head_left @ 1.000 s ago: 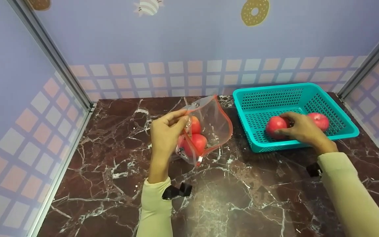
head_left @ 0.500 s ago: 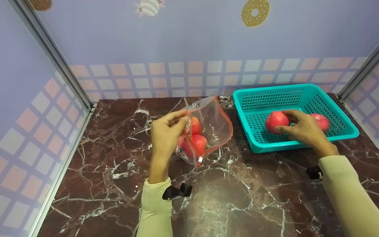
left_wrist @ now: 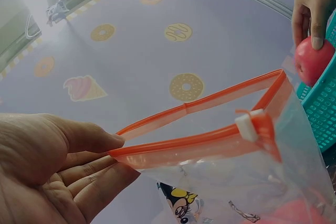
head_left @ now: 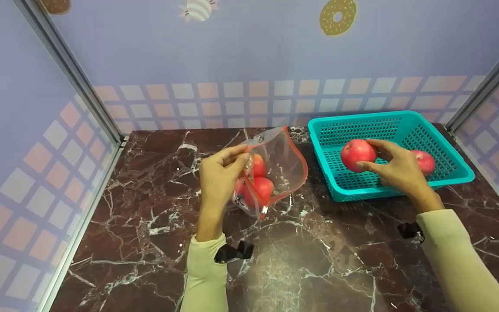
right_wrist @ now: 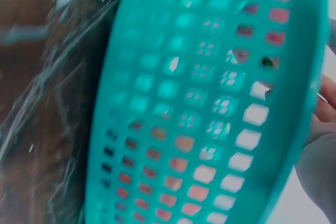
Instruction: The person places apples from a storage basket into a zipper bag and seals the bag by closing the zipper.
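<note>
My left hand [head_left: 220,175] pinches the edge of a clear zip bag [head_left: 282,167] with an orange rim. The left wrist view shows the bag's mouth spread apart, with a white slider [left_wrist: 249,125] on its rim. Several red apples [head_left: 259,189] lie inside the bag. Over the turquoise basket [head_left: 340,193], my right hand [head_left: 399,167] grips a red apple [head_left: 357,154] between thumb and fingers. Behind that hand another apple [head_left: 425,163] sits in the basket, partly hidden. In the right wrist view the basket wall covers most of the right hand [right_wrist: 326,103].
A brown marbled tabletop [head_left: 145,242] carries the bag and the basket. Patterned panels stand close behind and at both sides, with a metal corner post [head_left: 76,73] at the left. The basket's raised rim lies between the held apple and the bag.
My right hand has lifted the apple from the basket floor and shifted slightly left with it. The left hand and the bag have stayed almost still.
</note>
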Demonstrator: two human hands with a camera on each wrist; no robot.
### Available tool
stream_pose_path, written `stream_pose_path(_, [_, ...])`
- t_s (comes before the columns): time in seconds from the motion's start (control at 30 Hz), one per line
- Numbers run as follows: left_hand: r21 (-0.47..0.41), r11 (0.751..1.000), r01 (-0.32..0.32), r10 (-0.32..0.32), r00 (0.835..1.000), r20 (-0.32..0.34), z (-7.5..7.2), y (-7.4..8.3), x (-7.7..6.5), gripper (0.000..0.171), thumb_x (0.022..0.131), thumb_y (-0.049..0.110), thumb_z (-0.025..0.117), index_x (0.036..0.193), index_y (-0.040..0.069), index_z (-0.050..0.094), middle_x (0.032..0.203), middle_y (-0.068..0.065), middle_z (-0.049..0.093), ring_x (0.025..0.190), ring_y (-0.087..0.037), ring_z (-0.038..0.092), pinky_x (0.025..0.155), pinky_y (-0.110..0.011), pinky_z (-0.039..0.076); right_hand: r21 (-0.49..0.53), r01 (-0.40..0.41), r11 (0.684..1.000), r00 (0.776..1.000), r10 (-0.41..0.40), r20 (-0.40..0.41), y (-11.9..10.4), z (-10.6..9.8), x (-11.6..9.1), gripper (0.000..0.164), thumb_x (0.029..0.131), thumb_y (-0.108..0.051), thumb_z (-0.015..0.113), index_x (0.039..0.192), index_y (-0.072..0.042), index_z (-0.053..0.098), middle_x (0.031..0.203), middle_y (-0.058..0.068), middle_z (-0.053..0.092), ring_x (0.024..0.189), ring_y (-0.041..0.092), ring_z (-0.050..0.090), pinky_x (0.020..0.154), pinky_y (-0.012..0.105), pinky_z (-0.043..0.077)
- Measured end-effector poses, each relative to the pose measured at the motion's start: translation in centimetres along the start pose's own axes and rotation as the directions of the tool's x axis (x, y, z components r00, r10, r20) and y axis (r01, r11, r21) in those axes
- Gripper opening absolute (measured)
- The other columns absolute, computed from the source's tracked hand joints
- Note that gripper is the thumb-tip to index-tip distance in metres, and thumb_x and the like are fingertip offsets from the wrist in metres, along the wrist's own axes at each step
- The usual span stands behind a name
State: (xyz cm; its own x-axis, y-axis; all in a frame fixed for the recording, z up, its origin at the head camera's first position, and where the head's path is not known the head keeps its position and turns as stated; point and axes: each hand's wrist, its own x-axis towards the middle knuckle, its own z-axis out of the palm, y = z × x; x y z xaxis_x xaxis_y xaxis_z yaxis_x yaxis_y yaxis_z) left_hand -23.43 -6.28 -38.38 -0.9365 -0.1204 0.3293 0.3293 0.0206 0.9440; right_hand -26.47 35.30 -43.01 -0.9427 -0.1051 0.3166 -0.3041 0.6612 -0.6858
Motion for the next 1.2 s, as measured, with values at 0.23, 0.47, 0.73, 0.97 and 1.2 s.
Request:
stream_pose_path(0.23, [-0.002,1.0,-0.019,0.019,1.0,0.007,0.0,-0.1,0.0,0.017,0.094,-0.003,0.078,0.111,-0.006,0.079,0.103,-0.02,0.079,0.085,-0.024,0.078,0.068,-0.029,0.067,0.045,0.032,0.998,0.998,-0.03,-0.05,-2.3,0.6,-0.1,0.067,0.088,-0.025,0.091,0.147,-0.01,0.063,0.14,0.01,0.068,0.122,0.017,0.068,0.098,0.013,0.052])
stream_pose_path(0.47, [-0.002,1.0,-0.026,0.026,1.0,0.003,0.0,-0.2,0.1,0.017,0.094,-0.003,0.079,0.11,-0.006,0.08,0.102,-0.018,0.079,0.088,-0.025,0.078,0.07,-0.028,0.066,0.129,0.179,0.975,0.981,-0.167,-0.096,-4.5,1.2,-0.4,0.065,0.084,-0.004,0.091,0.144,-0.007,0.066,0.134,0.014,0.071,0.117,0.006,0.068,0.099,0.017,0.055])
stream_pose_path(0.73, [-0.001,1.0,-0.027,0.027,1.0,0.008,0.0,-0.2,0.1,0.018,0.094,-0.005,0.077,0.111,-0.006,0.079,0.1,-0.018,0.079,0.081,-0.022,0.078,0.066,-0.029,0.066,0.218,0.296,0.93,0.953,-0.274,-0.125,-7.8,1.9,-0.7,0.069,0.079,0.01,0.09,0.143,-0.004,0.066,0.135,0.012,0.07,0.121,0.013,0.069,0.102,0.022,0.056])
stream_pose_path(0.97, [0.008,1.0,-0.017,0.017,1.0,0.004,0.1,-0.1,0.1,0.018,0.094,-0.004,0.078,0.112,-0.005,0.08,0.1,-0.018,0.079,0.081,-0.021,0.077,0.066,-0.028,0.066,0.293,0.38,0.878,0.925,-0.355,-0.137,-9.8,2.9,-0.7,0.071,0.077,0.018,0.087,0.142,-0.001,0.066,0.138,0.014,0.069,0.124,0.021,0.067,0.105,0.031,0.056])
stream_pose_path(1.2, [0.017,1.0,-0.013,0.013,1.0,0.004,0.1,-0.1,0.2,0.018,0.094,-0.003,0.078,0.112,-0.005,0.08,0.098,-0.016,0.08,0.079,-0.021,0.077,0.067,-0.029,0.067,0.353,0.429,0.831,0.903,-0.409,-0.134,-11.8,4.4,-0.8,0.073,0.076,0.018,0.087,0.143,-0.001,0.065,0.142,0.015,0.066,0.127,0.027,0.066,0.107,0.037,0.056])
